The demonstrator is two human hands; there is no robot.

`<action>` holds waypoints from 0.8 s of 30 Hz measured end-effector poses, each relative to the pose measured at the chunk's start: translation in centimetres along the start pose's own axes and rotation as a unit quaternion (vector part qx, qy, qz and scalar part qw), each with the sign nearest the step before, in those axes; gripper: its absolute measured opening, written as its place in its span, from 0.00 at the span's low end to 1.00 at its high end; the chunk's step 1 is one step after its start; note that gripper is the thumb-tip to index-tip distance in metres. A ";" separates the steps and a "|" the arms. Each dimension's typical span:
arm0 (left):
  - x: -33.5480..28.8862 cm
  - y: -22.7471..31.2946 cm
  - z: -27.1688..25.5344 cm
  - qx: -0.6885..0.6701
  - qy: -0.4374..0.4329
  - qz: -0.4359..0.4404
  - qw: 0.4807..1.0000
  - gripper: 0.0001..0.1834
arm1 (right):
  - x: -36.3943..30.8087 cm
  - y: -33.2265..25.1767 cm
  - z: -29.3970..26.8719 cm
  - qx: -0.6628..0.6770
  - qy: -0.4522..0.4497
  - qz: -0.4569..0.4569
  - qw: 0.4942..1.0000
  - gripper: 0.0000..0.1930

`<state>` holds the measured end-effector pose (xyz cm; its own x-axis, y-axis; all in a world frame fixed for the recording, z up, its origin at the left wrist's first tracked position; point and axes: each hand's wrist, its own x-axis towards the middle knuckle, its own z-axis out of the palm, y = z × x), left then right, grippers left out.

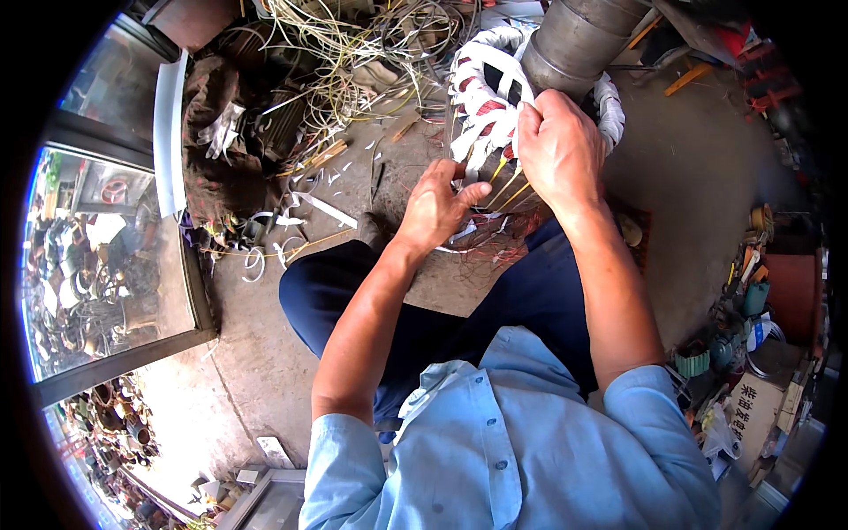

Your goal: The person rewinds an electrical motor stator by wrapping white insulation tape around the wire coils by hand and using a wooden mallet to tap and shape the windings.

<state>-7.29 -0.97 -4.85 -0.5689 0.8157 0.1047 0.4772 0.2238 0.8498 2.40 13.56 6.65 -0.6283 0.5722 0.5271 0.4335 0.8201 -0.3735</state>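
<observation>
In front of me is a ring of dark red wire coils bound with white cloth tape [488,78], which looks like a motor winding. It sits against a grey metal cylinder [579,42]. My right hand [565,155] is closed on the white tape at the near edge of the ring, its fingertips partly hidden. Lower and to the left, my left hand [433,210] has its thumb held apart from its fingers, with nothing visible in it. Thin yellow leads [503,183] hang from the ring between the hands.
Tangled pale wire [353,44] is heaped at the far left, near a dark cloth-covered bundle [212,141]. Tape scraps [327,210] litter the concrete floor. A glass-paned frame [110,256] stands at the left. Tools and a cardboard box [753,415] crowd the right side.
</observation>
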 end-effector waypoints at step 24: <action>1.5 3.7 -1.7 -0.488 0.033 0.015 0.872 0.18 | -0.1 0.7 0.2 0.008 0.025 -0.038 0.999 0.09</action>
<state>-7.52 0.18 -0.67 -0.6188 0.7736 0.1370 -0.2864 -0.3844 0.8776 2.64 14.04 6.15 -0.6258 0.5077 0.5921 0.3755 0.8615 -0.3418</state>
